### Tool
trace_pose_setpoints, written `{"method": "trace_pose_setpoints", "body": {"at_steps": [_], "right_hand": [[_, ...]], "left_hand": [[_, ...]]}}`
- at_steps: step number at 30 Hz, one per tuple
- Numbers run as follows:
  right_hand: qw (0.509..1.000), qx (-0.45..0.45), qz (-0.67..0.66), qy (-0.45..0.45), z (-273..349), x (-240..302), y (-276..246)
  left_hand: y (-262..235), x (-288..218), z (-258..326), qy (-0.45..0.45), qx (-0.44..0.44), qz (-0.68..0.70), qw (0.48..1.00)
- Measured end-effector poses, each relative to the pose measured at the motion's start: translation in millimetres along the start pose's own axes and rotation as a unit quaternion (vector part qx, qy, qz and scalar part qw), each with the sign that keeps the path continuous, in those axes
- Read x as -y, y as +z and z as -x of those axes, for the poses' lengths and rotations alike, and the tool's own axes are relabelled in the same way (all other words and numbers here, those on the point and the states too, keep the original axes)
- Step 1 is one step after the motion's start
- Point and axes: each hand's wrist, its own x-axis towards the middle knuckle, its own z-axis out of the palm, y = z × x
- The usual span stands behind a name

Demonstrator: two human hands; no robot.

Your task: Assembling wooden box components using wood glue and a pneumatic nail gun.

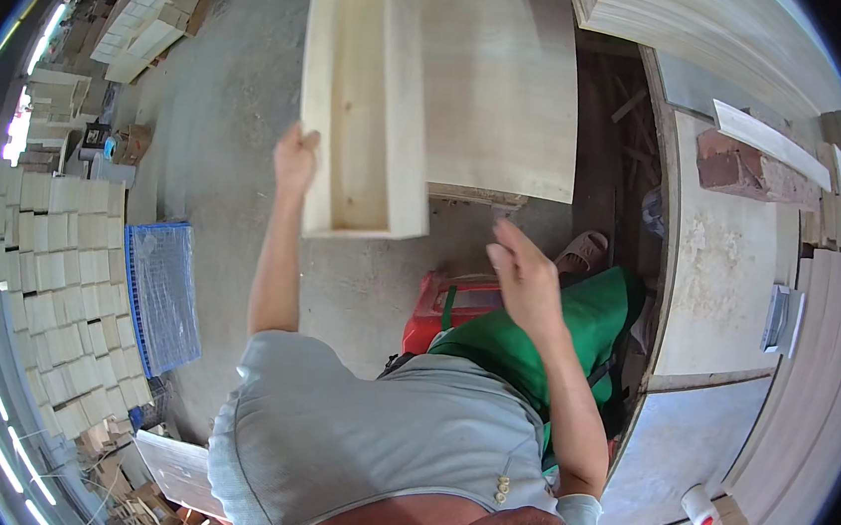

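Note:
A long, shallow wooden box (354, 107) with an open top hangs in front of me, slightly tilted. My left hand (297, 159) grips its left side wall near the lower end, thumb over the edge. My right hand (525, 272) is raised in the air to the right of the box, touching nothing, fingers extended and a little blurred. Behind the box lies a broad pale wooden panel (501, 90), partly covered by it.
At right stands a workbench with a board (718, 289), a reddish block (749, 169) and a glue bottle (699, 507). Stacked wooden pieces (69, 282) and a blue-edged pallet (163, 295) are at left. A red stool-like object (426, 313) sits by my legs.

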Motion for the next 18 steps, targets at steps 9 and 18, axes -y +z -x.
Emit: {"method": "trace_pose_setpoints", "body": {"at_steps": [9,18], "right_hand": [[0.964,-0.053,-0.044,0.257,70,-59,-48],[0.961,-0.077,-0.015,0.265,79,-62,-44]], "left_hand": [[-24,28,-117,0.035,0.014,-0.117,0.992],[-15,51,-140,0.019,0.0,-0.155,0.988]]}}
